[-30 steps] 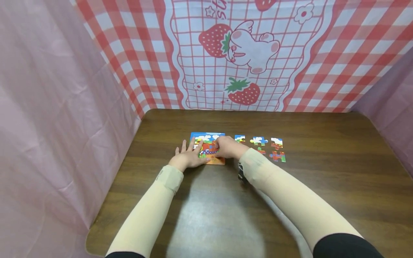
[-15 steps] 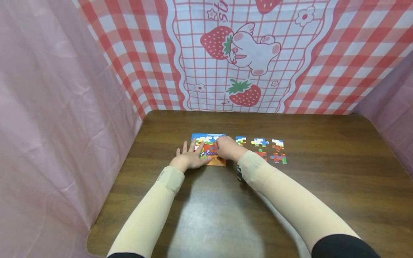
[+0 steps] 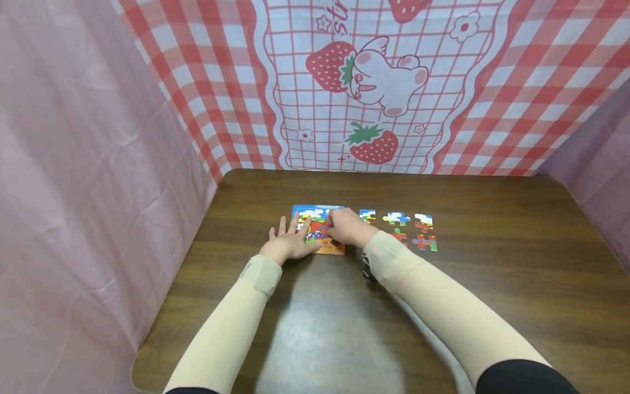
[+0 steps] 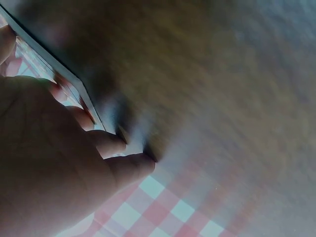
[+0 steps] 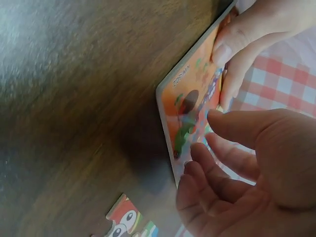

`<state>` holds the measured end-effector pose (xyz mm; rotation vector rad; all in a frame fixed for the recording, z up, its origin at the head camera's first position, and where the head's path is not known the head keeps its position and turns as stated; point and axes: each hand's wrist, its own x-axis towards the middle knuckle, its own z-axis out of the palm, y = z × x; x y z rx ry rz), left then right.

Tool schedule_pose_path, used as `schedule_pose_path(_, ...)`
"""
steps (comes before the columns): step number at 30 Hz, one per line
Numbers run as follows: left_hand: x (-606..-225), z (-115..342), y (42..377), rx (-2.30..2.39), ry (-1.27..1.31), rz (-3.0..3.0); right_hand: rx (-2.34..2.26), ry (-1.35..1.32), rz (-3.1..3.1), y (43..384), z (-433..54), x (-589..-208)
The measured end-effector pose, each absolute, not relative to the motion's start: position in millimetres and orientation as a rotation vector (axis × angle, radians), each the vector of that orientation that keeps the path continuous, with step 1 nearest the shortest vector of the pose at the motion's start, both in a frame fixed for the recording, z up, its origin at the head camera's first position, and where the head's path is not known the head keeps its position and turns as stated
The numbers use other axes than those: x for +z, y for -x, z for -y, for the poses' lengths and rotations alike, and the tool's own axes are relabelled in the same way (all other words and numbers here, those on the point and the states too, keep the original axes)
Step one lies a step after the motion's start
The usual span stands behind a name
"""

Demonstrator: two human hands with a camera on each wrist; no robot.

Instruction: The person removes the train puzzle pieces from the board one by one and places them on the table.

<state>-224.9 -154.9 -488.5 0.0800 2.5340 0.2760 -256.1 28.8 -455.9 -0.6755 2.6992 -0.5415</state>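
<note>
A colourful jigsaw puzzle board (image 3: 320, 210) with a blue top and an orange lower edge lies left of the table's middle. My left hand (image 3: 287, 243) rests on its left side with fingers spread, the thumb on the lower edge. At the board's right part, my right hand (image 3: 346, 225) bends its fingers down, thumb and index close together around a puzzle piece mostly hidden by the fingertips. In the right wrist view, the thumb and fingers of the right hand (image 5: 237, 168) are at the picture side of the board (image 5: 180, 84), opposite the left thumb (image 5: 224, 52).
Right of the board lie several loose puzzle pieces in two rows, among them a blue and white piece (image 3: 396, 218) and a red and green one (image 3: 425, 242). The right wrist partly covers the nearer row. A checked strawberry cloth (image 3: 320, 148) hangs behind the brown table (image 3: 492, 246).
Both hands stay at the board. The right fingers shift very slightly over its right part, and the head view has tipped a little. The loose pieces have not moved.
</note>
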Motion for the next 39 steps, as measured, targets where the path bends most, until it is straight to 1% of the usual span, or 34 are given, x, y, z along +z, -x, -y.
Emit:
schedule_pose_path(12, -488.2, 156.7, 222.8, 0.284, -0.094, -2.555, -0.512, 0.652, -2.684, 256.0, -27.0, -453.4)
schedule_pose_path(21, -489.8, 157.5, 222.8, 0.301, -0.096, -2.568, -0.434, 0.722, -2.752, 254.5, -26.4, -450.6)
schedule_pose_path(31, -489.9, 157.3, 223.6, 0.306, -0.082, -2.556, -0.494, 0.621, -2.733, 256.8, -27.6, -452.9)
schedule_pose_path(39, -491.2, 156.8, 224.8, 0.287, -0.077, -2.548, -0.562, 0.592, -2.703, 257.0, -31.7, -453.6)
